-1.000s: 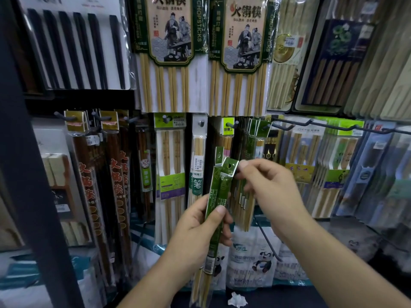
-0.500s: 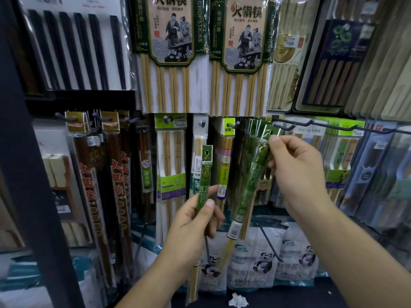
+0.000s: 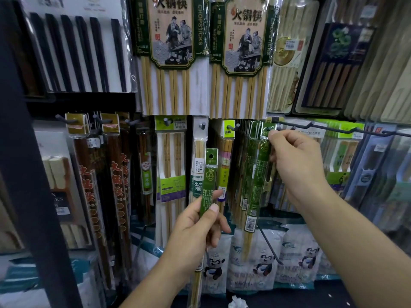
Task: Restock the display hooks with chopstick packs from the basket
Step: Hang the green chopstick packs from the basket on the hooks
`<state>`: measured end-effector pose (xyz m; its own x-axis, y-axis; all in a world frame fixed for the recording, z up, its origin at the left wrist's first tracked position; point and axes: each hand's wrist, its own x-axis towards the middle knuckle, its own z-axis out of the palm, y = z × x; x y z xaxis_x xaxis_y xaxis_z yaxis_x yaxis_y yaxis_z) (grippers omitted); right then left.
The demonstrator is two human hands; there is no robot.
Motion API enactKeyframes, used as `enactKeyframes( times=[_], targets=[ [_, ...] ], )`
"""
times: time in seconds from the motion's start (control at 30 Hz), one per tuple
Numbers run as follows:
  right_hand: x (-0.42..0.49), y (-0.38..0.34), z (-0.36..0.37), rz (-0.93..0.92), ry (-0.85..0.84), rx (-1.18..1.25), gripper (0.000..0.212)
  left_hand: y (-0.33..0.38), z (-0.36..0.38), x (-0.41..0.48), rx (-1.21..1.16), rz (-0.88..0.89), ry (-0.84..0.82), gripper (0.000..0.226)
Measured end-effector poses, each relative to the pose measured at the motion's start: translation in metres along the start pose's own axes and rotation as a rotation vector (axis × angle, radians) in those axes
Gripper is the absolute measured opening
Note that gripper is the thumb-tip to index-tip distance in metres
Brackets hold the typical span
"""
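Observation:
My left hand (image 3: 195,227) grips a narrow green chopstick pack (image 3: 209,181) upright in front of the display, its punched header free of any hook. My right hand (image 3: 295,165) pinches the top of a second green chopstick pack (image 3: 255,187) at the tip of a dark display hook (image 3: 271,128), where several like packs hang just behind it. The pack's bamboo ends dangle below its barcode label. No basket is in view.
Hooks across the wall carry other chopstick packs: dark red ones (image 3: 115,178) at left, white-backed bamboo ones (image 3: 171,174) in the middle, large sets above. A long bare hook (image 3: 333,127) juts out at right. Panda-printed bags (image 3: 262,258) sit below. A dark post (image 3: 26,174) stands at left.
My right hand has carried one green pack up and right from beside my left hand to the hook's tip. My left hand stays low, still holding the other pack.

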<state>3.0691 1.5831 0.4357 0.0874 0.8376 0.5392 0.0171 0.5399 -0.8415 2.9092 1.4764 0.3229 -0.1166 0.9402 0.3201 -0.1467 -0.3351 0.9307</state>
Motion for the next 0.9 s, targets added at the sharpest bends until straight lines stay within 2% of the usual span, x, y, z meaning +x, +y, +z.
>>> enactKeyframes(
  times=[0.13,0.43,0.53,0.7,0.9],
  targets=[
    [0.0,0.003,0.0,0.015,0.002,-0.035,0.037,0.002,0.002,-0.001,-0.059,0.003,-0.032,0.028],
    [-0.02,0.019,-0.014,-0.019,0.01,-0.107,0.02,-0.004,-0.003,-0.002,-0.089,0.019,0.0,0.02],
    [-0.033,0.022,-0.016,-0.055,-0.034,-0.128,0.016,0.001,0.002,0.002,-0.058,0.026,-0.005,0.021],
    [-0.044,0.006,-0.009,-0.148,-0.248,-0.039,0.016,0.014,0.023,0.019,0.056,0.072,-0.032,0.016],
    [-0.019,-0.008,-0.013,-0.071,-0.227,0.043,0.028,0.036,0.047,0.044,0.377,0.183,-0.084,0.018]
  ],
)
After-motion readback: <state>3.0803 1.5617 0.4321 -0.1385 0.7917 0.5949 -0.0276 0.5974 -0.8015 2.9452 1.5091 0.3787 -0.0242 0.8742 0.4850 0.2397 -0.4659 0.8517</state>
